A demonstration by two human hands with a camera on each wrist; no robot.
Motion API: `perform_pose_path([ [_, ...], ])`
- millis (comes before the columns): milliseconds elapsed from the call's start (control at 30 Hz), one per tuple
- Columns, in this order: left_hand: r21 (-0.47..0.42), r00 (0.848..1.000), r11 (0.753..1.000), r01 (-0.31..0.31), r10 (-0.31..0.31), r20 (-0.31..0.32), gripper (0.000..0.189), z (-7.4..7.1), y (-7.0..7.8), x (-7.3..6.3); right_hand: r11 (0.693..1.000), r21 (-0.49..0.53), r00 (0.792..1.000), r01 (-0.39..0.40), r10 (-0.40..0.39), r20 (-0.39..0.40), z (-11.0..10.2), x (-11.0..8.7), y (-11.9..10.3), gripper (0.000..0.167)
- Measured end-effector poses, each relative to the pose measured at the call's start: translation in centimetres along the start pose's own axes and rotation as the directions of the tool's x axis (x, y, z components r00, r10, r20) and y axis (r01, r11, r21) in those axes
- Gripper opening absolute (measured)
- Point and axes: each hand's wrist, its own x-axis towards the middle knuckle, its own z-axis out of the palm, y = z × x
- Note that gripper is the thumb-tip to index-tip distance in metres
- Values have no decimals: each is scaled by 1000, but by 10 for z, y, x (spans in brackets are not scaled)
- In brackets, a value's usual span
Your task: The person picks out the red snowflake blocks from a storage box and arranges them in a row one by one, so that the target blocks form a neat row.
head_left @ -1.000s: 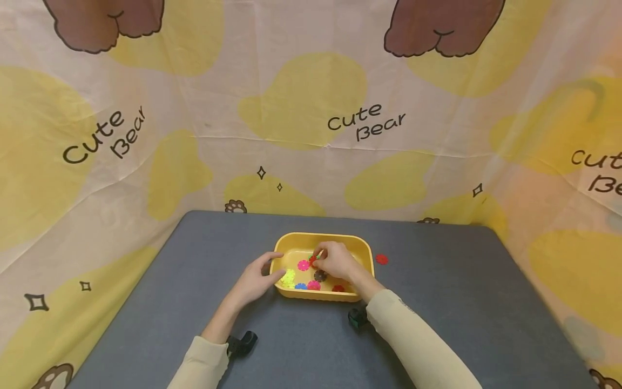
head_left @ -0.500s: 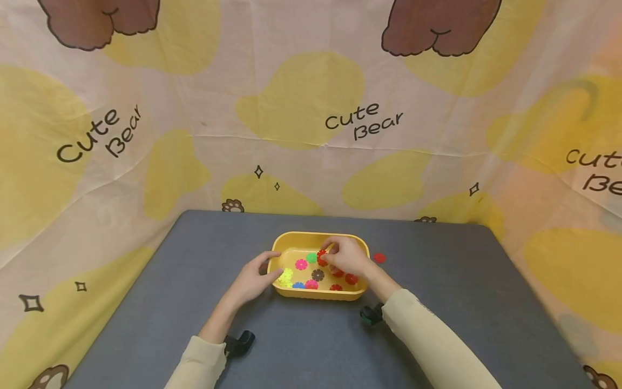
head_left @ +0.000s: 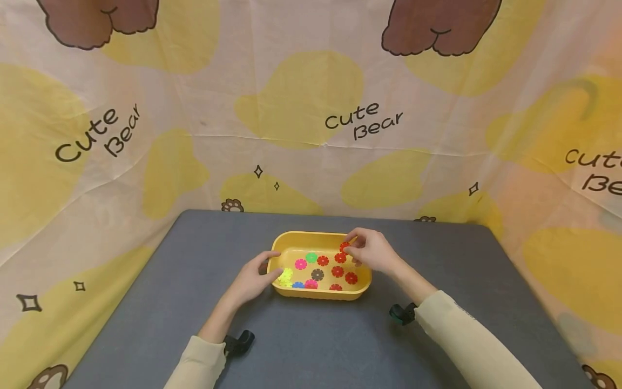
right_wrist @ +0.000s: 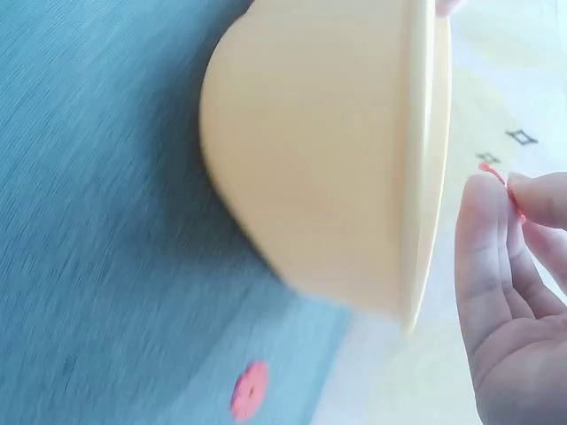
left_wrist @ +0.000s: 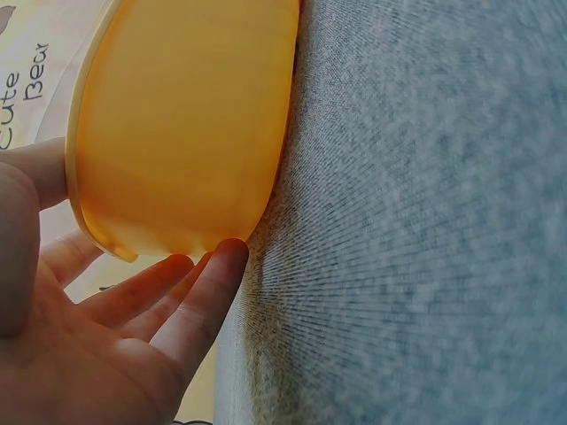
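Observation:
A yellow plastic tub [head_left: 318, 295] holds several notched plastic snowflake discs. Red ones [head_left: 337, 272] lie mostly on its right side, and a yellow cluster [head_left: 285, 277] sits at the left. Between them are a green disc [head_left: 311, 257], a dark grey disc [head_left: 317, 275], pink discs [head_left: 301, 264] and a blue disc [head_left: 298, 285]. My left hand [head_left: 256, 276] grips the tub's left end, thumb and fingers about the rim. My right hand [head_left: 376, 252] pinches a red snowflake disc [right_wrist: 503, 188] by the tub's right rim.
Another red disc [right_wrist: 250, 390] lies on the table right of the tub; my right hand hides it in the head view. The grey-blue table [head_left: 233, 237] is backed by a printed curtain [head_left: 291, 97]. Dark wrist cameras [head_left: 403, 314] hang below both wrists.
My right hand has moved right from the tub's middle to its right rim, carrying a red disc. Discs it covered, green and red, now show. My left hand keeps its place on the tub.

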Motion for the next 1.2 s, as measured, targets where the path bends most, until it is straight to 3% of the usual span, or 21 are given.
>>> perform_pose_path([
  [333,8,1000,1000,30,-30,-1,51,0,2,0,999,23,994,-27,30,-109,-34,-12,36,20],
  [600,15,1000,1000,15,-15,-4,51,0,1,0,997,56,979,-59,68,-193,-55,-20,73,22],
  [933,20,1000,1000,16,-16,-7,50,0,1,1,986,107,968,-130,149,-201,-59,-23,112,22],
  [1200,24,1000,1000,8,-8,-14,49,1,1,-1,975,22,955,-220,220,-197,-56,-21,123,18],
])
